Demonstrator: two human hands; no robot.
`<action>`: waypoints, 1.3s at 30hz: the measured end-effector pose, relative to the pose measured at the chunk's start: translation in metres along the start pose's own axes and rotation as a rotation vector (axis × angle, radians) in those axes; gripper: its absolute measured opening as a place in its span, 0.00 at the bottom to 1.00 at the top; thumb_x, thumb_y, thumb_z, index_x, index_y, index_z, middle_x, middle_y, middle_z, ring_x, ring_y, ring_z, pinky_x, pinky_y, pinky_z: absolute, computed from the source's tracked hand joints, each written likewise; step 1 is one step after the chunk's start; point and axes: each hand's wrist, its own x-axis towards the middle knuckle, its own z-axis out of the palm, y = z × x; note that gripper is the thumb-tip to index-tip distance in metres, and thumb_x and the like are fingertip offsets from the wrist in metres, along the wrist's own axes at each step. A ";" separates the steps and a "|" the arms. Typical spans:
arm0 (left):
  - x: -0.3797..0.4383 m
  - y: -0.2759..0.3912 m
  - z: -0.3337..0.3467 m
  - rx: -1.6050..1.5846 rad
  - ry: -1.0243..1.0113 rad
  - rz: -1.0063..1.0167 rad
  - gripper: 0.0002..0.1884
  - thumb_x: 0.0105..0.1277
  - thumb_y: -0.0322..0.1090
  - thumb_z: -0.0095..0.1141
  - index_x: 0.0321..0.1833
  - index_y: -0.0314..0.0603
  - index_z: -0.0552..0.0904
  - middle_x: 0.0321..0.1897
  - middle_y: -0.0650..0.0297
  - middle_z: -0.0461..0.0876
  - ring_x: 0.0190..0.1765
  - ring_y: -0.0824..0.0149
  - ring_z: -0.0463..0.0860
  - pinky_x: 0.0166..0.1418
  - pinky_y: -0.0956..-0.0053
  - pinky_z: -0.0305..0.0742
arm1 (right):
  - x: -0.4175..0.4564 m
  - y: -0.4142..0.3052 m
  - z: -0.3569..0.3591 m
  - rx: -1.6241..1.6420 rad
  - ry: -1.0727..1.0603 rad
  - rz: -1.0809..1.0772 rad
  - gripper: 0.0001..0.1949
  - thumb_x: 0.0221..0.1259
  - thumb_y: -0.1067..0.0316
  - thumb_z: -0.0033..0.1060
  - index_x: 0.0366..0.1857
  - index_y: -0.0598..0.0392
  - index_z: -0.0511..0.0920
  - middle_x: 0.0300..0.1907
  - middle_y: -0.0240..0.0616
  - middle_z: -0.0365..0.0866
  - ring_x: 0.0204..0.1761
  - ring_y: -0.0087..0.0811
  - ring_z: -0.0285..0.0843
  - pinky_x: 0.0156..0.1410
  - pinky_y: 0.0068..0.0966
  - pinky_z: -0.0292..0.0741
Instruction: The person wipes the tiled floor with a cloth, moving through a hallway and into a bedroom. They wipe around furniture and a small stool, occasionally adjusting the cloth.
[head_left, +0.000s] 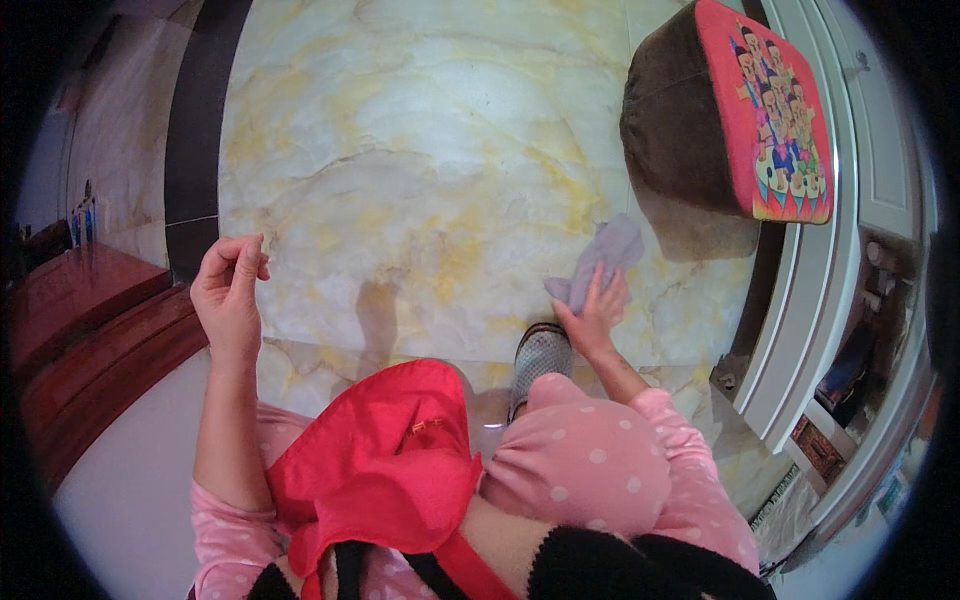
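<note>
Low over the marbled floor tiles (420, 187), my right hand (600, 307) presses on a crumpled greyish-purple cloth (611, 247), fingers spread across its near end. The cloth lies on the floor just ahead of my grey shoe (541, 356). My left hand (232, 281) is raised at the left with its fingers curled in, and nothing shows in it. A red apron (382, 457) hangs at my front, over pink clothing with white dots.
A dark brown stool or ottoman with a red patterned top (727, 112) stands at the upper right, beside a pale cabinet (877, 142). Reddish-brown wooden furniture (105, 307) is at the left, by a dark floor strip (199, 142).
</note>
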 end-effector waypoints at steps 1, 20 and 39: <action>-0.003 0.002 0.000 0.017 -0.010 0.009 0.04 0.70 0.29 0.58 0.39 0.36 0.83 0.29 0.70 0.76 0.31 0.76 0.73 0.38 0.82 0.68 | 0.008 -0.015 0.007 -0.007 -0.042 0.057 0.52 0.47 0.55 0.70 0.76 0.51 0.46 0.76 0.61 0.38 0.75 0.66 0.39 0.71 0.66 0.46; -0.004 -0.001 0.003 0.015 0.042 0.006 0.03 0.70 0.27 0.58 0.38 0.36 0.82 0.29 0.70 0.75 0.31 0.78 0.73 0.37 0.83 0.68 | 0.155 -0.096 -0.036 0.830 0.251 -0.221 0.39 0.46 0.75 0.63 0.71 0.55 0.63 0.71 0.54 0.57 0.72 0.50 0.57 0.75 0.37 0.57; -0.012 0.026 0.022 0.219 -0.076 0.142 0.03 0.68 0.24 0.58 0.36 0.35 0.80 0.29 0.68 0.75 0.32 0.77 0.73 0.37 0.82 0.68 | 0.134 -0.164 -0.008 0.264 0.037 -0.646 0.38 0.43 0.65 0.72 0.66 0.49 0.68 0.69 0.45 0.61 0.70 0.50 0.56 0.67 0.49 0.60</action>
